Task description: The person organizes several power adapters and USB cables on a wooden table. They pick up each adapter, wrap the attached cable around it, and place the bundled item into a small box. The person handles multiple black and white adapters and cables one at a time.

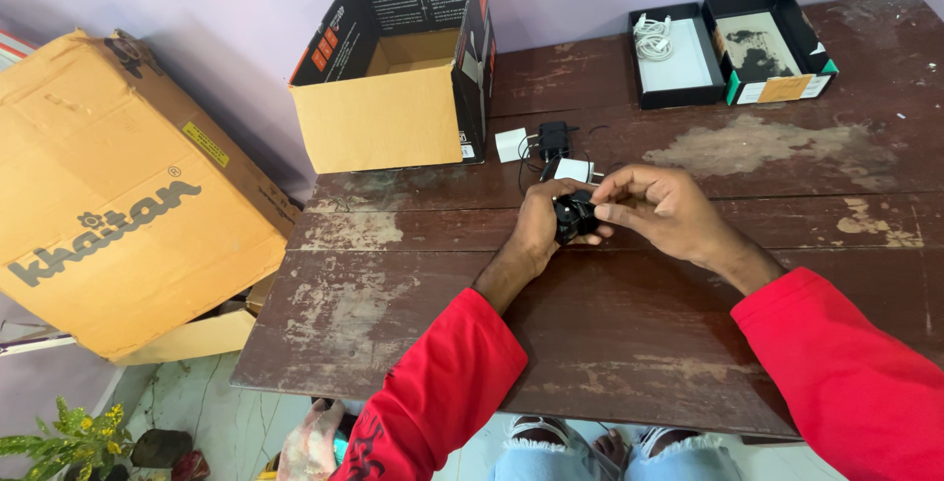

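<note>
Worn table (629, 333): boxes (733, 43), perhaps chargers (551, 142).

Count for your bench: two hands, your left hand (539, 228) and right hand (661, 208), on one black adapter (573, 215). Three more chargers by the wall: white (510, 144), black (554, 137), white (571, 170). Two cardboard boxes (393, 78) (118, 196). Two shallow black trays (678, 58) (772, 43). One coiled white cable (651, 36). One wooden table (610, 333).

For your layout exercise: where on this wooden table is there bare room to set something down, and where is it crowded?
Free: the table near the front edge, below both hands, and the right stretch under the two open trays. Crowded: the chargers between the open carton and the left hand and right hand.
</note>
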